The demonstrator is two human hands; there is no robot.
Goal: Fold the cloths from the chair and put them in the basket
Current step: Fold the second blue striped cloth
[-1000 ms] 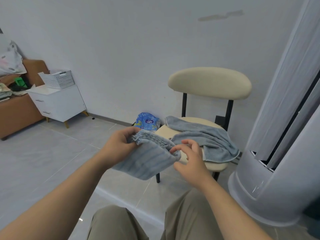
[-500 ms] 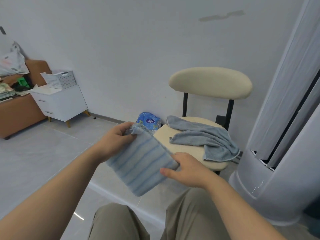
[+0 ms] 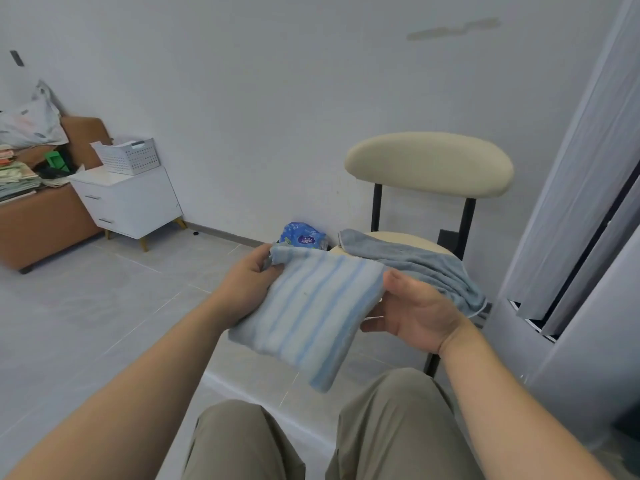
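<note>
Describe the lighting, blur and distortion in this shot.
Head view: soft, even light, no glare or hard shadows; the striped cloth, left hand and right hand are fairly sharp; wide-angle stretch makes the tall grey unit at the right edge lean.

A folded blue-striped cloth (image 3: pixel 308 306) is held above the knees. Its upper left corner is gripped by the left hand (image 3: pixel 246 285), and its right edge is pinched by the right hand (image 3: pixel 415 310), thumb on top. A grey cloth (image 3: pixel 415 265) is seen crumpled on the seat of the chair (image 3: pixel 429 164). A white basket (image 3: pixel 130 157) is set on a white cabinet (image 3: pixel 128 202) at far left.
</note>
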